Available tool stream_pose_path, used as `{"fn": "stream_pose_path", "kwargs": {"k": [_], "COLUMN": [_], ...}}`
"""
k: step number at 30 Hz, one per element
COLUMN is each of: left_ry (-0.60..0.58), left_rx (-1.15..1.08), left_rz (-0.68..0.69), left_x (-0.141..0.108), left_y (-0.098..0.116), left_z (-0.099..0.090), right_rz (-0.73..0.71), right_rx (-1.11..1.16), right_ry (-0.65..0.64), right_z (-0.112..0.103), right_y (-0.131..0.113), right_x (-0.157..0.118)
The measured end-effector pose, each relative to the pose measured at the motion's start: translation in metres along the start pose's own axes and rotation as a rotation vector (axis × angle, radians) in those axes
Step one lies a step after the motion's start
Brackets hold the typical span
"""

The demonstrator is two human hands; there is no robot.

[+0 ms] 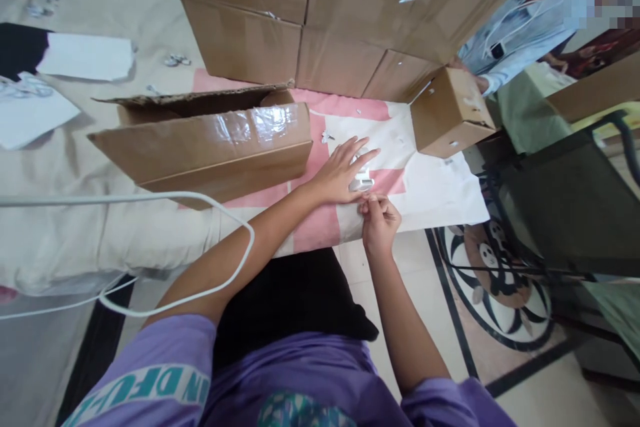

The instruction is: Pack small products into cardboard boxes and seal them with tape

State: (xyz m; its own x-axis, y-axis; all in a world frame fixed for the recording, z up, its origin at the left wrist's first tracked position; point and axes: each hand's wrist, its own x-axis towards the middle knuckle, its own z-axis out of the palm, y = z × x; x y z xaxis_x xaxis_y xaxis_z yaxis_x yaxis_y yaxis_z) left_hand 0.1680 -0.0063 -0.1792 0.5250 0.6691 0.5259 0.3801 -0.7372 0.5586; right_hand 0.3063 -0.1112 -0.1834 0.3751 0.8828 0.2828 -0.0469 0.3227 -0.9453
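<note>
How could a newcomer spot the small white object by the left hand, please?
Before the stacked brown cardboard boxes lies a pink and white cloth. Over it spreads the left hand. The small white object shows between its thumb and forefinger; a smaller white piece lies untouched.

Taped cartons (345, 20) stood stacked at the rear, a dark chair (570, 207) stood right, near a round floor pattern (500, 287), and white sheets (90, 56) lay far left.

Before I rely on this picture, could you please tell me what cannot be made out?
Head view: white object, its full shape partly covered by the left hand.
Head view: anything inside the right hand, hidden by its curl.
Head view: open box, its bottom hidden by its near wall.
</note>
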Motion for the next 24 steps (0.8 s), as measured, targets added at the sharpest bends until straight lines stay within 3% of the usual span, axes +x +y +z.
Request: {"fn": "stream_pose_path", "kwargs": {"k": [5,16,19,24], "left_ry": [0.053,-0.062,-0.069,-0.029], "left_rx": [-0.043,0.114,0.209,0.291], "left_rz": [0.076,0.276,0.303,0.323], "left_x": [0.001,0.0,0.003,0.008], "left_y": [0.006,0.017,0.023,0.033], "left_z": [-0.017,-0.025,-0.026,-0.035], "right_rz": [-0.018,-0.254,-0.241,-0.102], "right_rx": [-0.06,-0.419,-0.424,-0.278], "right_ry": [0.03,0.118,0.133,0.179], "right_z": [0.003,0.017,0.019,0.025], "right_y": [0.004,-0.004,-0.004,-0.008], "right_x": [-0.002,-0.018,-0.017,-0.016]}}
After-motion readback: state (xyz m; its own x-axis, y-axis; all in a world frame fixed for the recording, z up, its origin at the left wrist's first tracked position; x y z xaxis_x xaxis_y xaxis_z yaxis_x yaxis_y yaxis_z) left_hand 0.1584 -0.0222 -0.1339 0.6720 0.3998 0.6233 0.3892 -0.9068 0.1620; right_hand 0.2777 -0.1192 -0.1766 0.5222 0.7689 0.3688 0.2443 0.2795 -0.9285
